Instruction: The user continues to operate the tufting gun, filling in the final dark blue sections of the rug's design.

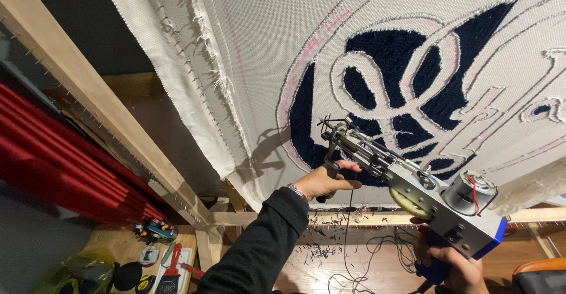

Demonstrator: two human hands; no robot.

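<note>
A grey-and-blue tufting gun (413,182) points its needle at a white cloth (265,40) stretched on a wooden frame (88,87). The cloth carries a circular design with dark navy tufted areas (389,52) and white outlines. My left hand (327,180), in a black sleeve with a wristwatch, grips the gun's front handle just below the navy patch. My right hand (457,264) holds the blue rear grip at the lower right. The gun's motor and red wire face me.
Red curtain (53,158) hangs at left behind the frame. On the wooden floor (330,258) lie navy yarn snippets, a thin cable, and at lower left a tray (183,264) with a red-handled tool, a tape measure and a plastic bag. An orange-edged seat (539,273) sits at lower right.
</note>
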